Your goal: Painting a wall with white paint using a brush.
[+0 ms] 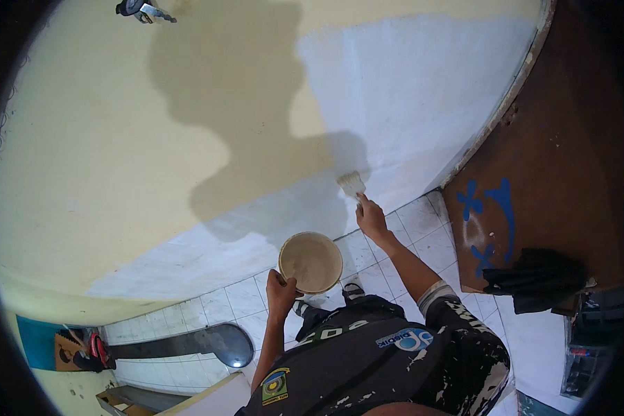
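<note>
My right hand [371, 217] is closed round the handle of a wide paintbrush [351, 183]. The pale bristles point up toward the wall, over a white-painted stretch; whether they touch it I cannot tell. In my left hand [281, 290] is the rim of a round bucket [312, 239], gripped at its left side. Greyish-beige residue or paint shows inside the bucket. Ahead, the wall [104, 152] is cream yellow, with a white-painted area [423, 90] on the right and a white band running low toward the left. My shadow falls across both colours.
A brown panel [555, 139] with blue marks stands at the right, a black cloth [537, 281] hanging on it. White tiles [246, 297] cover the floor. A long dark object with a rounded end [234, 345] lies at lower left. A metal fixture [145, 11] sits high on the wall.
</note>
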`<control>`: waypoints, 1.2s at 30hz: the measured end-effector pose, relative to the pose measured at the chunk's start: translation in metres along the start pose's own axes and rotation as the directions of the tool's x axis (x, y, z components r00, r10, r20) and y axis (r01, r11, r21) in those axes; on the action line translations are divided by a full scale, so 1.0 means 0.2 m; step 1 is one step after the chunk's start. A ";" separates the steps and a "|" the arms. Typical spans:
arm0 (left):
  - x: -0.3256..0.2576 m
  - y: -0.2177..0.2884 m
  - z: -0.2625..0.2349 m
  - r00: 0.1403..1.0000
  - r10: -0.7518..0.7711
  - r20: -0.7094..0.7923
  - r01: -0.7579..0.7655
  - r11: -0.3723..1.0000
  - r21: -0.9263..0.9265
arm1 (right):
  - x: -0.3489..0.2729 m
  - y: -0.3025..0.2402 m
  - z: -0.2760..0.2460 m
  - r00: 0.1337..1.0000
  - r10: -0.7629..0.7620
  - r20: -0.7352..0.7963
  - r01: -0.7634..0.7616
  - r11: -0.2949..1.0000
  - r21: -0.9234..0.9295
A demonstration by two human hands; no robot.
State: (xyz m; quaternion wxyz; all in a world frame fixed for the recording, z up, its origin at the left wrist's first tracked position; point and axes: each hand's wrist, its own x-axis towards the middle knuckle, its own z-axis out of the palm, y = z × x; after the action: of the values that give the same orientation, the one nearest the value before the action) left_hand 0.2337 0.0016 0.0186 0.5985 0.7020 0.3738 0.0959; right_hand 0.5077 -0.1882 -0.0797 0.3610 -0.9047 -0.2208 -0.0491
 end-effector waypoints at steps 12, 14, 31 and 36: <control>-0.21 -0.05 -0.09 0.999 0.054 0.006 -0.055 0.992 0.114 | 0.44 -0.80 -0.98 0.988 -0.084 -0.132 0.108 0.975 0.194; -0.24 -0.07 -0.13 0.998 0.060 0.026 -0.062 0.993 0.097 | 0.39 -0.95 -1.14 0.965 -0.112 -0.237 0.163 0.964 0.211; -0.61 -0.55 -0.77 0.982 0.133 0.131 -0.164 0.950 0.267 | -1.25 -1.19 -0.39 0.559 -0.116 0.821 0.029 0.992 0.120; -0.76 -0.51 -0.89 0.982 0.026 0.190 -0.079 0.958 0.277 | -1.43 -1.29 -0.12 0.423 -0.175 0.889 0.464 0.885 -0.046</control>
State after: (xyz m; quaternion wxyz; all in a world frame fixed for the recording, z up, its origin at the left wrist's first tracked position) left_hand -0.0193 0.0413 0.0201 0.5211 0.7960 0.3079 -0.0080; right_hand 0.1415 -0.1434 0.0298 0.0497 -0.7861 -0.5314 0.3118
